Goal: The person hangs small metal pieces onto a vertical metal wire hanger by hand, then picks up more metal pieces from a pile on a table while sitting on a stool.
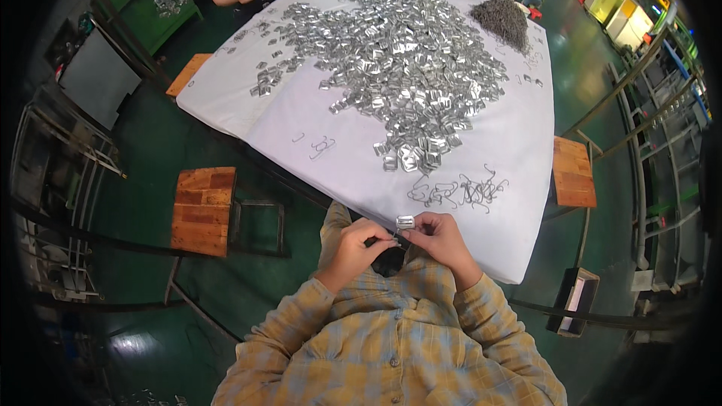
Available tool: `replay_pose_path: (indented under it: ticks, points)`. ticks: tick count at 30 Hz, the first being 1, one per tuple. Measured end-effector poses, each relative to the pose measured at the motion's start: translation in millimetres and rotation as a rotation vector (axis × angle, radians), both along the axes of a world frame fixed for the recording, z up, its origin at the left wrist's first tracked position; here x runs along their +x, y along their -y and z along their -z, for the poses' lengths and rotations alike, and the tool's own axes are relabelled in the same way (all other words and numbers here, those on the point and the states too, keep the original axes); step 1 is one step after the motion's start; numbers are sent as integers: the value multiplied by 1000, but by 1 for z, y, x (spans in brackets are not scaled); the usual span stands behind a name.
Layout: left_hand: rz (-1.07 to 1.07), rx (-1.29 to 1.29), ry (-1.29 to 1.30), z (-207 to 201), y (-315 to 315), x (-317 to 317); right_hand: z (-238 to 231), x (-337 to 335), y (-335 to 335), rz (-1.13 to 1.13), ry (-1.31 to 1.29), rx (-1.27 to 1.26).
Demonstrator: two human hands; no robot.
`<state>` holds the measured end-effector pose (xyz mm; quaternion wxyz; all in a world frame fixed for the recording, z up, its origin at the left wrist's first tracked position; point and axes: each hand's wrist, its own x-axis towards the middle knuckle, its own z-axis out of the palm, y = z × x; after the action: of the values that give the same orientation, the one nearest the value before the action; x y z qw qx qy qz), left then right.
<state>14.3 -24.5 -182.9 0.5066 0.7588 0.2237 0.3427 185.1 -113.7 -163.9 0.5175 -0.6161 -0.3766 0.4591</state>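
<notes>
My right hand (440,238) is pinching one shiny metal piece (405,222) by the table's (500,244) six o'clock edge; my left hand (356,250) is pinching too, on what I cannot tell. This piece is seemingly midway; wire hooks (475,192) at two o'clock and the heap (421,68) at twelve are waiting.

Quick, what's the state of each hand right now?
Left hand: closed in a pinch; what it grips is too small to tell.
Right hand: closed, holding a shiny metal piece.

Glossy metal pieces (421,68), duller metal hooks (480,192) — smooth matt table cover (278,109), wooden stool (203,210), cloth shirt (395,361)
</notes>
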Motion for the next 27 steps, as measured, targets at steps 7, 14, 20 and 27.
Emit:
replay_pose_path:
  ticks: [7, 14, 20, 27]
  points:
    - [56, 56, -46, 0, 2, 10, -10, -5, 15, -73, 318, -100]
    - [111, -31, -166, 14, 0, 2, -9, -15, 19, -36, 452, 13]
    - [235, -19, -168, 3, -30, 14, -4, -19, 29, 41, 529, 75]
    - [32, 547, -304, 19, -50, 86, 1, -20, 39, 75, 521, -8]
